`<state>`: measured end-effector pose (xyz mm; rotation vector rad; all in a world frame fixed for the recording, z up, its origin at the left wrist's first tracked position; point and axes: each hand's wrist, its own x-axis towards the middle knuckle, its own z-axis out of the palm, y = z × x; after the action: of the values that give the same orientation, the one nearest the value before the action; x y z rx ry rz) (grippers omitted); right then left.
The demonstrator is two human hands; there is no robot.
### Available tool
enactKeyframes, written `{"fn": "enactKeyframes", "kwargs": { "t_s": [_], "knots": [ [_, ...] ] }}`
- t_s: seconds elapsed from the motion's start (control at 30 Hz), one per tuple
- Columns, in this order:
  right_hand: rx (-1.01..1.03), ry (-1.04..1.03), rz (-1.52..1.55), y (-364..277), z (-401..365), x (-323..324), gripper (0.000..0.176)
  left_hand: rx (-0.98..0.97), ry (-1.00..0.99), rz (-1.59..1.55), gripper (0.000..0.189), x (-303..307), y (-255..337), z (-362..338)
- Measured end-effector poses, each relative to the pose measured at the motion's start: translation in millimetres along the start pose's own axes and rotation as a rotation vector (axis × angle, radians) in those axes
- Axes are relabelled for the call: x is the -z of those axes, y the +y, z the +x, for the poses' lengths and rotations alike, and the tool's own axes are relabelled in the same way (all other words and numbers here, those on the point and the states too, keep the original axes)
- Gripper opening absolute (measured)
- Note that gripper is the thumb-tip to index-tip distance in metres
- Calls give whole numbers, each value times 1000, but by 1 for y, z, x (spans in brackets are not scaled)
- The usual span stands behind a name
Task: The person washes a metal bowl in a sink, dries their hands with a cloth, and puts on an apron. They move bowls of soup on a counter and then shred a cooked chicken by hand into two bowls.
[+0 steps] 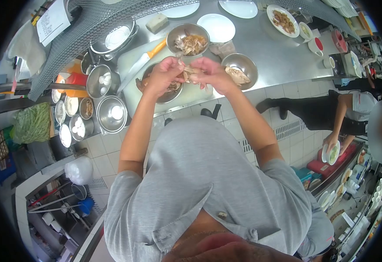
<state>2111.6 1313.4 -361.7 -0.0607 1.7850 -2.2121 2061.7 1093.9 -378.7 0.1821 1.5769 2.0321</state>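
Note:
Both my hands are raised over the front of the white cutting board (132, 98). Between my left hand (164, 75) and my right hand (215, 75) is a pale piece of cooked meat (191, 74), perhaps chicken, pinched by the fingers of each. Below my left hand sits a steel bowl (170, 97) with browned pieces, partly hidden by hand and wrist. Behind my hands, another steel bowl (187, 32) holds shredded meat (191, 43). To the right of my right hand, a third bowl (250, 65) contains pale meat (236, 75).
A knife (145, 59) with a yellow handle lies on the board, left of the bowls. Several steel bowls (112, 114), some with eggs (105, 79), stand at left. White plates (216, 28) line the back. At right, another person (330, 107) holds a bowl (331, 153).

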Motion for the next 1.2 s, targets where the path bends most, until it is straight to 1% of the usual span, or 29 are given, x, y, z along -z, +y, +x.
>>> {"fn": "enactKeyframes", "kwargs": {
  "t_s": [0.07, 0.17, 0.27, 0.37, 0.47, 0.57, 0.67, 0.77, 0.87, 0.9, 0.93, 0.97, 1.03, 1.07, 1.13, 1.17, 1.2],
  "knots": [
    [163, 103, -368, 2, 5, -14, 30, -11, 4, 72, 12, -4, -2, 2],
    [151, 93, -507, 11, 9, -20, 30, -27, 35, 99, 11, -11, 4, 3],
    [162, 128, -611, -3, 1, -30, 29, 4, 109, 157, 12, -13, 17, 1],
    [176, 108, -614, 6, 0, -29, 31, 10, 93, 266, 13, 0, 11, 8],
    [143, 120, -550, 6, -2, -24, 32, -38, 204, 330, 15, -2, 14, 17],
    [83, 121, -559, 7, -10, -18, 31, -241, 298, 718, 18, 8, 15, 47],
    [-40, 144, -323, 16, -18, -11, 31, -209, 326, 911, 28, 21, 44, 75],
    [-249, 287, -169, 11, -17, -1, 26, -557, 348, 1461, 38, 39, 30, 104],
    [-154, 292, 346, 17, -14, 12, 27, -424, 313, 1126, 45, 14, 34, 89],
    [-100, 304, 413, 16, -16, 13, 27, -210, 187, 872, 46, -1, 35, 73],
    [-47, 312, 478, 14, -16, 13, 28, -85, 69, 718, 50, -12, 22, 64],
    [6, 316, 541, 12, -16, 12, 28, -150, -37, 704, 59, -23, 3, 55],
    [68, 363, 548, 12, -14, 10, 29, 20, -146, 291, 63, -56, -9, 33],
    [97, 386, 550, 12, -14, 8, 29, 47, -156, 190, 62, -62, -13, 29],
    [64, 454, 361, 7, -21, 2, 29, 100, -175, -17, 59, -69, -18, 25],
    [49, 485, 267, 5, -21, -1, 29, 89, -182, -14, 52, -67, -18, 26],
    [81, 477, 234, 8, -19, -2, 30, 89, -195, 9, 52, -62, -19, 27]
  ]
}}
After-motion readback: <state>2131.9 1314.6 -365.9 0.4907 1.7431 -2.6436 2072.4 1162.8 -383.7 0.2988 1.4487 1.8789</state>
